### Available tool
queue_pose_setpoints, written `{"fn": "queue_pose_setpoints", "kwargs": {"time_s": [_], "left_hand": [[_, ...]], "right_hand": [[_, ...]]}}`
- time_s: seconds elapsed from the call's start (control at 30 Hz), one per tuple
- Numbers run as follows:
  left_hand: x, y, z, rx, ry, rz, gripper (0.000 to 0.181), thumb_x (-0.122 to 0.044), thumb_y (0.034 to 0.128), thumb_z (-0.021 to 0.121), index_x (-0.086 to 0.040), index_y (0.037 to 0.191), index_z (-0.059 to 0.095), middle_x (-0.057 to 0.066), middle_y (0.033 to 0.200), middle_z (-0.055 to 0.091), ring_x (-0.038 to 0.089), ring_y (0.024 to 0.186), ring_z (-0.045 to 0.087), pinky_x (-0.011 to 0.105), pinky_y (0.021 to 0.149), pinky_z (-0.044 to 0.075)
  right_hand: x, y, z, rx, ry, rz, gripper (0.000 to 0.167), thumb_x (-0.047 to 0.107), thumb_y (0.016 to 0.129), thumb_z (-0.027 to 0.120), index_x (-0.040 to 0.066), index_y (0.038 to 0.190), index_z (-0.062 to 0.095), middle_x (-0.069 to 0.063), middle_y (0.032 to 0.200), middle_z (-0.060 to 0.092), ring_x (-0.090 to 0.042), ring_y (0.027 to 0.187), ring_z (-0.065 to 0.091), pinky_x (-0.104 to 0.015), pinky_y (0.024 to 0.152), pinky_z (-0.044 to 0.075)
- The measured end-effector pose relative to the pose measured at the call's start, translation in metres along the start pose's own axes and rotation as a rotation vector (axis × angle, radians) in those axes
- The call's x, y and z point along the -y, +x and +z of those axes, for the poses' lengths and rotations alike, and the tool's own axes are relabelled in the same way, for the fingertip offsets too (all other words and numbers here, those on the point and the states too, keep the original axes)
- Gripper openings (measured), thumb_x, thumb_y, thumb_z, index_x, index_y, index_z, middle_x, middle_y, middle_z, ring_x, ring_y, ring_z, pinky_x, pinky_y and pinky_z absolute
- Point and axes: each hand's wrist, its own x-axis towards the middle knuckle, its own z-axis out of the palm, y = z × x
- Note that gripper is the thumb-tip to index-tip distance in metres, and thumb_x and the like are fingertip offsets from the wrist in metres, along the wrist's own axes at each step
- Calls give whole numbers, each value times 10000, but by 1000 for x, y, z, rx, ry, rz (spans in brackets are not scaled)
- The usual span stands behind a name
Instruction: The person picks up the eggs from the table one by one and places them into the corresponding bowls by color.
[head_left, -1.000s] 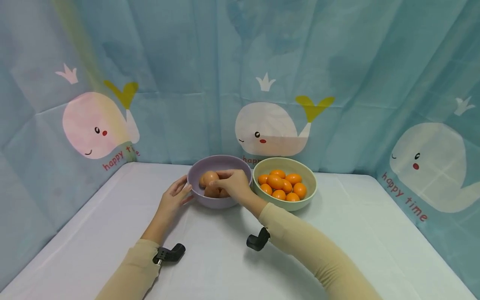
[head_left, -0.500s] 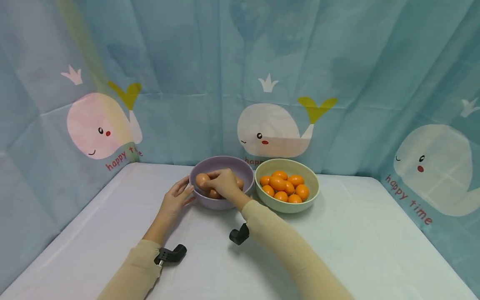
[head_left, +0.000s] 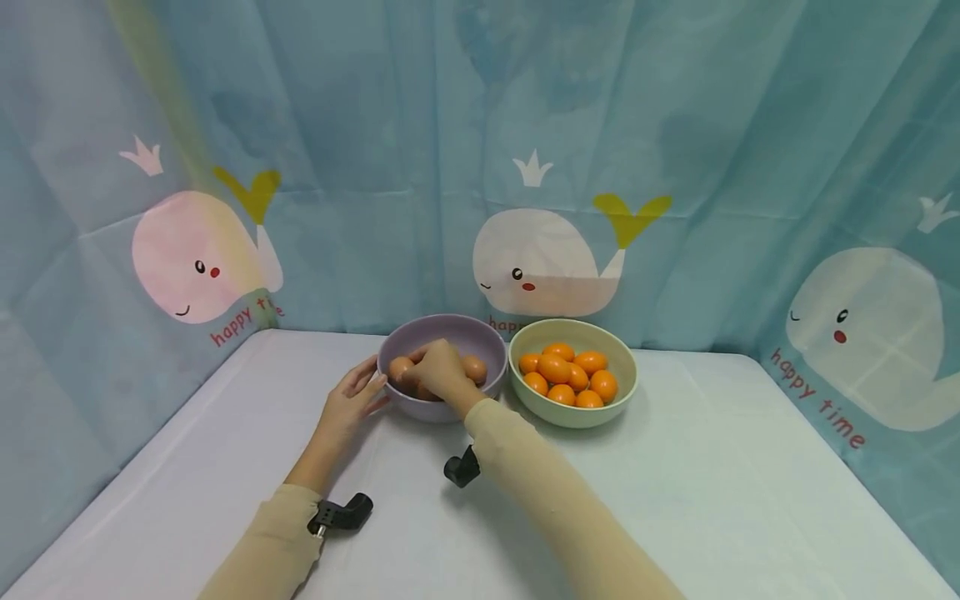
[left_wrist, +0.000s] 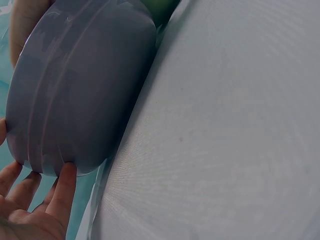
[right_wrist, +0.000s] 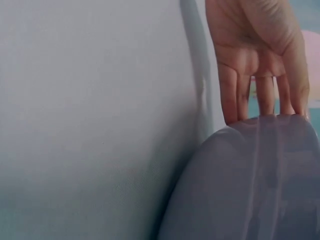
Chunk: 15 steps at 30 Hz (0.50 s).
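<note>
A purple bowl with several brown eggs stands at the back of the table. My right hand reaches over its front rim, fingers bent down among the eggs. Its fingertips pinch a brown egg at the bowl's left; the thumb tip is partly hidden. Another egg lies right of the hand. My left hand touches the bowl's left side with extended fingers. In the left wrist view, the left hand's fingertips rest against the outer wall. The right wrist view also shows my left hand there.
A pale green bowl stands right beside the purple one. Small orange fruits fill it. Behind both hangs a blue curtain with whale prints. A white cloth covers the table.
My right hand has moved left and lower inside the purple bowl, carrying an egg to its left side. The egg right of the hand has come into sight. My left hand stays at the bowl.
</note>
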Motion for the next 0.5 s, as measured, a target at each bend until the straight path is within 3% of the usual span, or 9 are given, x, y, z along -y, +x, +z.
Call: {"fn": "queue_pose_setpoints", "kwargs": {"time_s": [0.2,0.37,0.5], "left_hand": [[1,0,2,-10,-16,-3,628,-244,1028,558,-66,1564,284,86,1647,262,251,1484,336,162,953,558],[-1,2,3,3,-20,7,625,-235,1030,556,-60,1564,283,92,1646,263,259,1483,337,152,938,560],[0,3,3,11,-16,5,627,-235,1029,558,-61,1564,282,96,1645,264,268,1483,336,166,947,562]], "right_hand": [[-1,0,2,-3,-61,-44,237,188,788,832,80,997,800,-26,959,786,-92,793,674,-206,743,578],[1,0,0,-15,-57,-7,226,168,784,833,85,992,802,-17,974,784,-81,822,660,-181,746,564],[1,-2,-7,-86,-57,11,123,108,819,780,98,937,812,-10,959,785,-122,890,689,-192,721,575]]}}
